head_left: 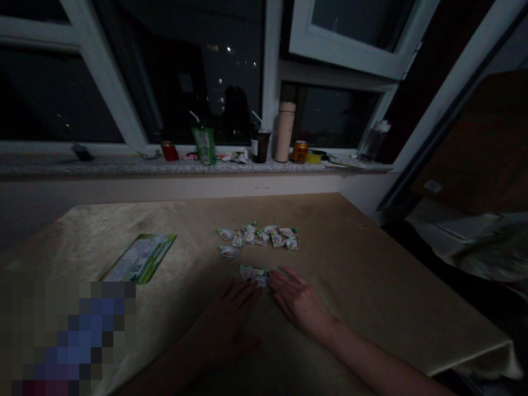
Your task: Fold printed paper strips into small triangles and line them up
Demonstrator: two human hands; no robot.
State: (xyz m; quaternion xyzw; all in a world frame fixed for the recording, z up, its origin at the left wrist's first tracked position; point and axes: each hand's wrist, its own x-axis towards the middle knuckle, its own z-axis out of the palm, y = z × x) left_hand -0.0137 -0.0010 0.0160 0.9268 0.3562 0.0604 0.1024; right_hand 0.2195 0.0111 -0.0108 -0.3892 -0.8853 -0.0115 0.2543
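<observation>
A small printed paper piece (252, 273) lies on the tan tablecloth (371, 286) in front of me. My left hand (229, 316) lies flat with fingers stretched toward its left edge. My right hand (295, 300) rests flat too, its fingertips touching the paper's right side. Just beyond, a cluster of several small folded printed papers (259, 237) sits in a loose row. A green printed leaflet (142, 257) lies to the left.
On the stone windowsill (82, 165) stand a green drink carton with a straw (203, 144), a dark cup (260, 146), a tall beige flask (284, 132), a red can (169, 150) and an orange jar (300, 152). Dark clutter sits at right.
</observation>
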